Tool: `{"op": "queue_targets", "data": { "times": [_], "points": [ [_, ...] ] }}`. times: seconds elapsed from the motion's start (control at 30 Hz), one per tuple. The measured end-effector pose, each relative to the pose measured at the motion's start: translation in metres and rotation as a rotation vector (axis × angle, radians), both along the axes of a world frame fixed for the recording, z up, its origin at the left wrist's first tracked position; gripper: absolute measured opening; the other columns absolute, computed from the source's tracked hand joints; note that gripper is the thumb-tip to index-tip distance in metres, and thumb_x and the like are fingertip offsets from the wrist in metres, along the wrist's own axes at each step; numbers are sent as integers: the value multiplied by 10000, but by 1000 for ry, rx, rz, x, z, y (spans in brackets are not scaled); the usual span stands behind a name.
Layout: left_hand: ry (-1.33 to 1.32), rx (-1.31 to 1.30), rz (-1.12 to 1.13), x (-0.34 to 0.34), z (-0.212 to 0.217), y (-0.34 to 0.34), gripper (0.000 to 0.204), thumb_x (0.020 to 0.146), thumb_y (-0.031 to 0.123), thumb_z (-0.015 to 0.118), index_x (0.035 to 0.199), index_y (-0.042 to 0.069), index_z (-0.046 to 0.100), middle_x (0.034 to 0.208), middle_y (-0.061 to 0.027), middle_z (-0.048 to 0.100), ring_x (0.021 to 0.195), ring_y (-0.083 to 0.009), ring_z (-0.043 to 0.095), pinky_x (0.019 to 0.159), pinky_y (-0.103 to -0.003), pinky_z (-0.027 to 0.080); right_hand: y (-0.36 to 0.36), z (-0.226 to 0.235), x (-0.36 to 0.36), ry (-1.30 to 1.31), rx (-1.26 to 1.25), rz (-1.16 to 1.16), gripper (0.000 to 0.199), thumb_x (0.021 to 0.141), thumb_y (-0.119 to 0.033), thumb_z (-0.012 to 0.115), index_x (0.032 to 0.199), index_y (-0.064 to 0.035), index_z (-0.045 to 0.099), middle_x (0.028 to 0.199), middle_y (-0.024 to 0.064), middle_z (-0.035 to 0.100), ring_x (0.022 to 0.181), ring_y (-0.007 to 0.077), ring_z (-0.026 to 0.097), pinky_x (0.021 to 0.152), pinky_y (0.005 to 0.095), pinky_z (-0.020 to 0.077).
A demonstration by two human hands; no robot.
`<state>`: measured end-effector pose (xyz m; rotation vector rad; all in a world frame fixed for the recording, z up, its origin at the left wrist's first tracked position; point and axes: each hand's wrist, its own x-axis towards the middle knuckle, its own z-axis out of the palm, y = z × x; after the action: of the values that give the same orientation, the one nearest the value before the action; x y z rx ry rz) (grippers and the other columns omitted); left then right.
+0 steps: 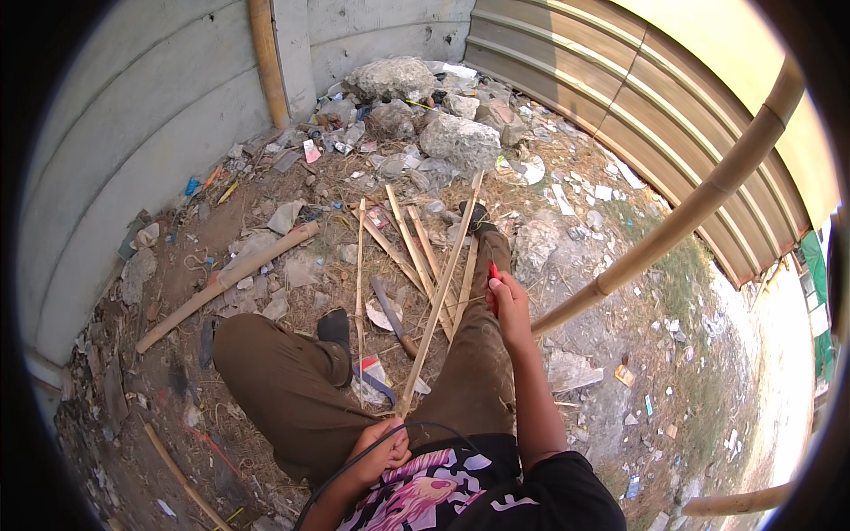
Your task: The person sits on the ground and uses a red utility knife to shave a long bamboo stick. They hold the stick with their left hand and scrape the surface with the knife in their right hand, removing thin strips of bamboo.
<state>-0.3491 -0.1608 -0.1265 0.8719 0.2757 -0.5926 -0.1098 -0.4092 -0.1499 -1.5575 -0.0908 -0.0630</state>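
Observation:
My left hand (379,453) rests at my lap, its fingers closed at the lower end of a long pale bamboo strip (443,296). The strip slants up and away between my legs, past my outstretched right leg. Over that leg my right hand (509,308) is closed on a small red-handled tool (493,271); its working end is too small to make out. On the ground between my legs lies a curved blade with a wooden handle (407,345). Several more split bamboo strips (410,232) lie crossed beyond it.
A bamboo pole (655,221) slants up close to my right arm. Another bamboo length (228,285) lies on the left. Large rocks (460,142) and litter sit by the grey wall (150,133); a corrugated metal fence (620,97) stands at the right. A dark cable crosses my left wrist.

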Motion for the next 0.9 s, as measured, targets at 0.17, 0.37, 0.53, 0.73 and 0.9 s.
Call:
{"op": "queue_targets", "data": {
  "times": [0.17,0.37,0.53,0.73,0.9],
  "points": [
    [-62,28,-67,-1,-5,0,293,1072,231,469,822,84,423,638,17,374,529,-68,326,478,-220,258,14,-18,-26,6,-202,-89,184,854,-160,670,789,-50,537,647,-31,475,618,65,429,565,269,375],
    [-82,84,-70,-2,-1,0,283,1072,223,469,831,80,427,663,14,388,561,-71,346,505,-219,278,44,-6,-51,-186,-510,-148,238,834,-161,666,774,-9,494,586,111,456,530,187,434,542,342,402],
    [-122,119,-83,-1,3,-1,270,1073,213,466,841,82,430,678,20,393,566,-67,362,509,-220,299,49,-33,-48,-89,-310,-129,235,827,-148,677,758,-19,493,587,88,468,533,154,445,535,330,396],
    [-99,111,-87,-1,2,-1,260,1076,207,464,851,78,437,687,24,398,571,-63,379,510,-220,315,50,-42,-58,-21,-194,70,170,834,-93,662,761,-23,525,595,59,477,558,114,452,534,314,398],
    [-98,133,-65,0,2,0,269,1081,213,455,850,77,433,685,25,394,567,-65,375,511,-221,314,63,-15,-72,-348,-456,46,137,821,-94,661,765,-20,560,624,146,530,548,277,544,540,374,439]
  ]
}}
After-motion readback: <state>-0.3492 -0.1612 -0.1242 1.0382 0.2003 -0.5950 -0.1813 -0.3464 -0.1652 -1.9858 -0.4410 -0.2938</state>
